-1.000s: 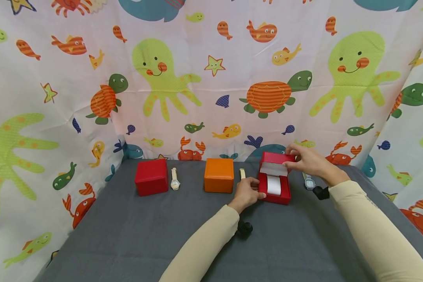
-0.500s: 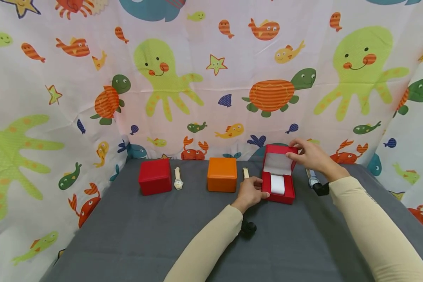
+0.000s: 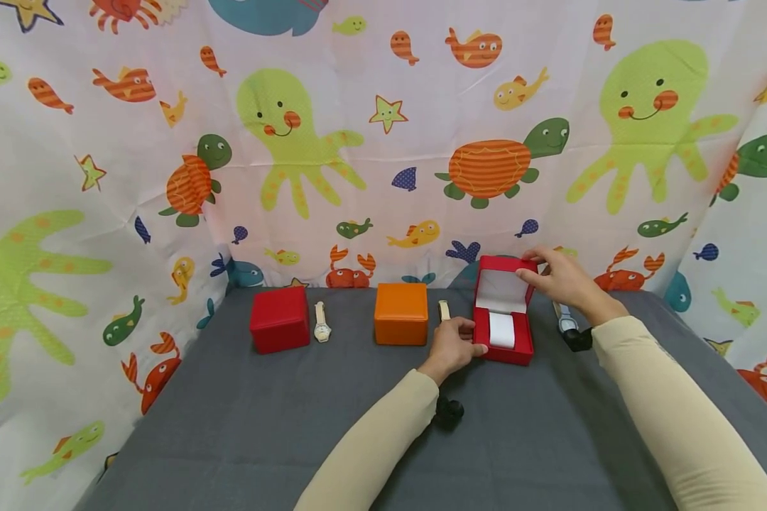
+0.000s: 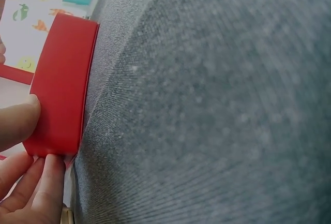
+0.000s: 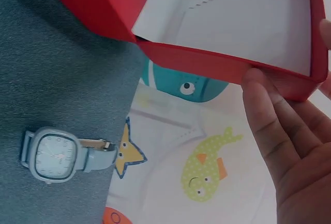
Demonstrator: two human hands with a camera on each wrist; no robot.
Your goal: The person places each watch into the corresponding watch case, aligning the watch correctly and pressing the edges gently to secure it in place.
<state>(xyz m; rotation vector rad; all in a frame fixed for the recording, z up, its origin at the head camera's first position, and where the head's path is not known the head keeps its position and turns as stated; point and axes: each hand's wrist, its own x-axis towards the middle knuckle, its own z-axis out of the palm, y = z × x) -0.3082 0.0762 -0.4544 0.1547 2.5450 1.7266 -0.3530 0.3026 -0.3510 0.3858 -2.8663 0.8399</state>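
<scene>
Head view: red box (image 3: 510, 355) right of centre on grey cloth (image 3: 243, 426), lid (image 3: 507, 263) up, white cushion (image 3: 501, 330) inside. My left hand (image 3: 450, 349) grips the base's left side; my right hand (image 3: 562, 282) pinches the lid's right edge. Orange box (image 3: 401, 316) to the left, second red box (image 3: 280, 319) farther left. Left wrist: thumb (image 4: 20, 123) on the front wall, fingers (image 4: 49, 185) close together at the side. Right wrist: fingers against the lid's outside, pale blue watch (image 5: 54, 154) lying near the box.
</scene>
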